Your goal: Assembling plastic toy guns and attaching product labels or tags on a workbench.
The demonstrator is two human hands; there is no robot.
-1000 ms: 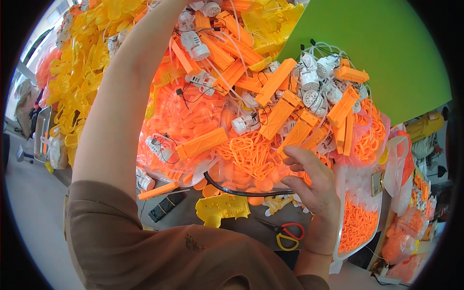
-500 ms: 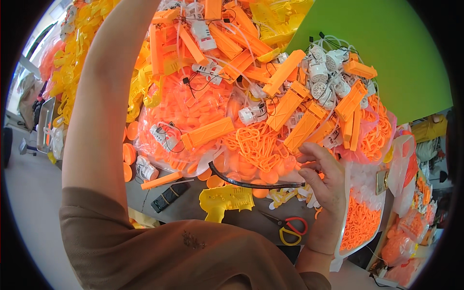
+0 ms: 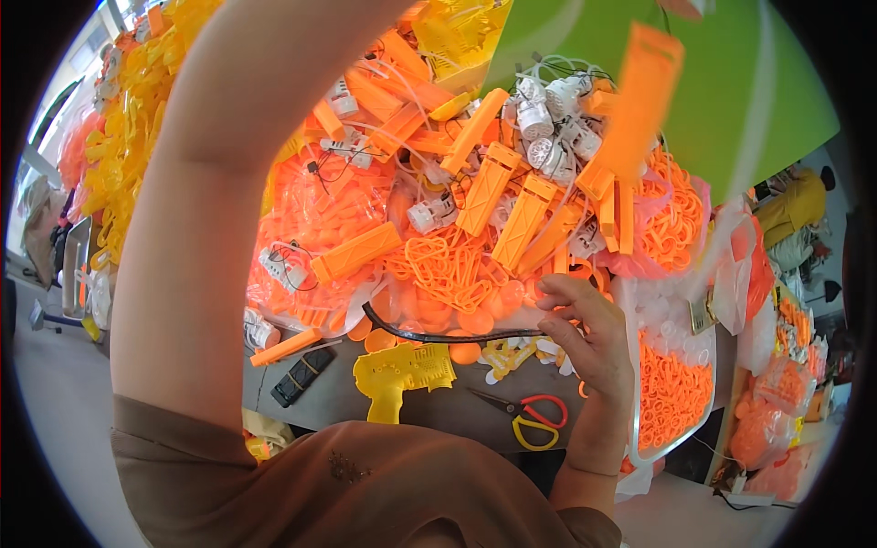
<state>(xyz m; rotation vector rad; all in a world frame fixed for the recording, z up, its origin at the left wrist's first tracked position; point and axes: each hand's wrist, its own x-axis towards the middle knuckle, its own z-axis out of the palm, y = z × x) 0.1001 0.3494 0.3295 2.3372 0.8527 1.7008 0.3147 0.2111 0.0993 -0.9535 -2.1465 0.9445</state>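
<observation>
Orange box (image 3: 647,105), blurred, just below left fingers (image 3: 687,7), green board (image 3: 776,119) behind

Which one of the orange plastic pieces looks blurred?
The long orange piece at upper right, seen against the green board; the other orange pieces look sharper.

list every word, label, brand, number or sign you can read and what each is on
No text can be read.
Yellow shell: fine marks, too small to read.
Blurred orange piece: none can be made out.
Brown shirt: small dark pattern, no readable letters.
</observation>
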